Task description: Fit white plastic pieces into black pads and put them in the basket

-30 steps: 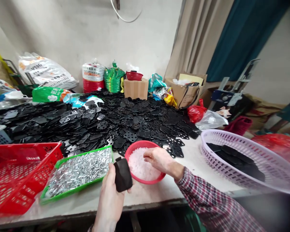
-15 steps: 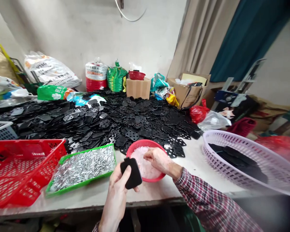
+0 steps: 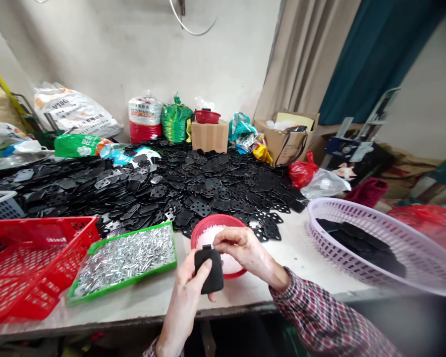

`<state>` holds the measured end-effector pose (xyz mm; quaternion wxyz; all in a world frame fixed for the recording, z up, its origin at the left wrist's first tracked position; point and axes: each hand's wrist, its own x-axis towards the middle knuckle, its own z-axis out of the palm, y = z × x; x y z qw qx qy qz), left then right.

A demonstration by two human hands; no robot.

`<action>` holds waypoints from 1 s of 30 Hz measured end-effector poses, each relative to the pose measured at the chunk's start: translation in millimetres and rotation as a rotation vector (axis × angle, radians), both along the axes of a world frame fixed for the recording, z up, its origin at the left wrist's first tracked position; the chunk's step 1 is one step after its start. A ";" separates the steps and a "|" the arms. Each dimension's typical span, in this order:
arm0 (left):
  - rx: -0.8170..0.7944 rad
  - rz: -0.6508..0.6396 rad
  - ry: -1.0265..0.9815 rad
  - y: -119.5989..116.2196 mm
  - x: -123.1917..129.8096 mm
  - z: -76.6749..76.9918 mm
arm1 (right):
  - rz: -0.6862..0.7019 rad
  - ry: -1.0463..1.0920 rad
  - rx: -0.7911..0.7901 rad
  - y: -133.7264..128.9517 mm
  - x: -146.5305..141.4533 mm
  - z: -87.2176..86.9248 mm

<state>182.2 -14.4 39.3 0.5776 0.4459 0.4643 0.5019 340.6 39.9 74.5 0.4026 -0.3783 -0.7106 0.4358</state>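
A flat black piece (image 3: 210, 276) with a small tab at its top is held upright by my left hand (image 3: 188, 287), thumb across its face. My right hand (image 3: 245, 250) is at the tab, thumb and forefinger pinched together; anything between them is too small to make out. Just behind both hands stands a red round basket (image 3: 199, 224) holding small whitish bits, partly hidden by the hands. To the left, a green tray (image 3: 124, 283) holds many small silvery metal pins.
Black plates (image 3: 208, 188) lie in a broad heap across the table. A red crate (image 3: 40, 277) stands at the left, and a lilac oval basket (image 3: 334, 250) with black pieces at the right. Cardboard boxes (image 3: 210, 137) and bags stand behind the heap.
My right hand has come out from over the whitish bits to the black piece's tab. My left hand has moved slightly right with the piece. The camera view has shifted a little.
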 end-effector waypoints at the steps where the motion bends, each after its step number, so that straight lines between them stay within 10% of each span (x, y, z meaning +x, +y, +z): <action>1: 0.002 -0.001 0.012 -0.6 0.6 0.4 | -0.013 -0.016 0.009 -1.1 0.2 -1.3; 8: -0.037 0.001 -0.146 -4.2 2.8 8.0 | -0.144 -0.053 0.200 -15.8 -0.5 1.6; 13: -0.128 -0.102 -0.219 -5.3 -1.9 10.7 | -0.144 0.020 0.045 -19.1 2.5 6.9; 22: 0.023 -0.072 0.083 -5.9 -7.6 9.0 | -0.185 -0.262 0.291 -28.7 2.6 8.1; 30: -0.207 -0.451 -0.271 -17.3 -13.4 9.0 | 0.322 0.135 -0.402 -27.3 18.2 21.5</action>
